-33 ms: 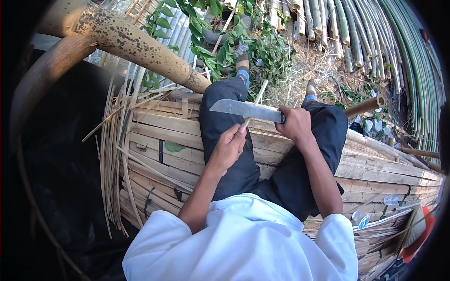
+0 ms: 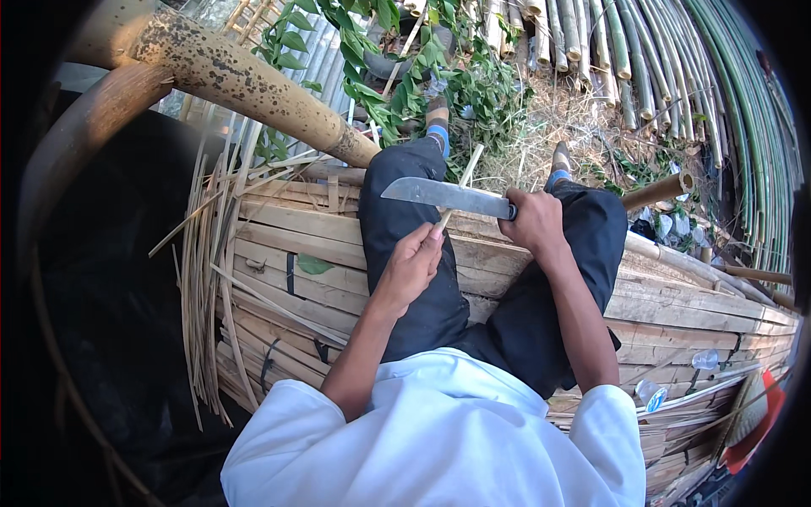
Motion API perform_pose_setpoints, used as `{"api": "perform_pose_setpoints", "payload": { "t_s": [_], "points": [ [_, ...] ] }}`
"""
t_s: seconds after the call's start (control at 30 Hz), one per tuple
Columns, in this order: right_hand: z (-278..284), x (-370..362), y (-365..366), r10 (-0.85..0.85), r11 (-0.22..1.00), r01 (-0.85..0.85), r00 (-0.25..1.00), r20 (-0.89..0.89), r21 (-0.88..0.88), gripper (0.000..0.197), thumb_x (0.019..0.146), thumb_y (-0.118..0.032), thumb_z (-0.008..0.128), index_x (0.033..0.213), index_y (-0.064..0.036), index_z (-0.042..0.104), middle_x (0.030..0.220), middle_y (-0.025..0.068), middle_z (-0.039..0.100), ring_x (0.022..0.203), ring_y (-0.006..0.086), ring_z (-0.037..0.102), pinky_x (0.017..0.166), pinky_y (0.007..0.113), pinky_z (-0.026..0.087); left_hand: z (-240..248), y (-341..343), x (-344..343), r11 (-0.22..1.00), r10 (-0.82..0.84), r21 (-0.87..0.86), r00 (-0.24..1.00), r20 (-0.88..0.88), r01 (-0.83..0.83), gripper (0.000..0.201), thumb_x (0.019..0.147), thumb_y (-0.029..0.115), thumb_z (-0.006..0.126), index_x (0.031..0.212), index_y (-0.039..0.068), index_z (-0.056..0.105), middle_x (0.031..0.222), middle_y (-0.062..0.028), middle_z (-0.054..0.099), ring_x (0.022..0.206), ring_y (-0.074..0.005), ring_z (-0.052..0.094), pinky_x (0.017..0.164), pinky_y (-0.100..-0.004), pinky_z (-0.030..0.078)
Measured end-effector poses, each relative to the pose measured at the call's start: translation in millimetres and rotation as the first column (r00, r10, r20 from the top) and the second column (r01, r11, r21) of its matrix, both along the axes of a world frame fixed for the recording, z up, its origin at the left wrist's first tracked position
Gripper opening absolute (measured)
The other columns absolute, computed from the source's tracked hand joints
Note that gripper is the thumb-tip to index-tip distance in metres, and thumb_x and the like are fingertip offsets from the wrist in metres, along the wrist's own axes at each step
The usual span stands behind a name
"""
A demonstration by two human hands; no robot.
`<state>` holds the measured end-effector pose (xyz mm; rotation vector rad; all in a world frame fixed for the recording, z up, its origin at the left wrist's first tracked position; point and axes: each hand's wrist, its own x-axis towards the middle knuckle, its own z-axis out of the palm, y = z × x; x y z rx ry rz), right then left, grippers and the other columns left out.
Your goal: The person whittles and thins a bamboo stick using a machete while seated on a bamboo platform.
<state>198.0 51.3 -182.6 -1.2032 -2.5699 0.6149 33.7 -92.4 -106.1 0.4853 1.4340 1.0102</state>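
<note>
My right hand [image 2: 534, 221] is wrapped round the dark handle of a large knife [image 2: 448, 197]. Its broad grey blade points left, above my thighs. A thin, pale bamboo strip [image 2: 470, 166] is pinched between the thumb and fingers of my left hand [image 2: 414, 264]. The strip slants up and away to the right. The blade lies across it just beyond my left fingertips, covering its middle part.
Under my legs is a stack of split bamboo slats [image 2: 338, 245]. Loose thin strips [image 2: 207, 321] lie to the left, below a thick bamboo pole [image 2: 245, 80]. Bamboo poles [image 2: 625, 51] fill the far right. Plastic cups [image 2: 650, 395] rest at the right.
The knife and my right hand have shifted very slightly to the right. My left hand and the bamboo strip look almost unchanged.
</note>
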Motion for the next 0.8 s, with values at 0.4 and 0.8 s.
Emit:
{"api": "perform_pose_setpoints", "payload": {
  "t_s": [0.4, 0.8],
  "points": [
    [-14, -2, 17, -0.216, 0.972, 0.22, 0.975, 0.054, -0.078, 0.021, 0.068, -0.027, 0.063, 0.075, -0.008, 0.067, 0.064, 0.0175, 0.063, 0.065, 0.0347, 0.064, 0.062, 0.045, 0.051, -13, 8, -17, 0.998, 0.049, -0.036, 0.998, 0.038, -0.048, 0.026, 0.1, 0.029, 0.041, 0.081, 0.013, 0.045, 0.057, 0.009, 0.03, 0.042, 0.0007, 0.023, 0.035, -0.0176, 0.016],
    [-9, -10, -4, 0.101, 0.994, -0.105, 0.991, -0.09, -0.037, 0.016, 0.066, -0.023, 0.062, 0.075, -0.009, 0.065, 0.059, 0.0154, 0.06, 0.061, 0.0338, 0.063, 0.059, 0.044, 0.05, -23, 7, 7, 0.999, -0.029, 0.018, 0.997, -0.072, 0.03, 0.027, 0.1, 0.028, 0.041, 0.081, 0.01, 0.046, 0.061, 0.0083, 0.033, 0.049, -0.0009, 0.028, 0.042, -0.0189, 0.024]
  ]
}}
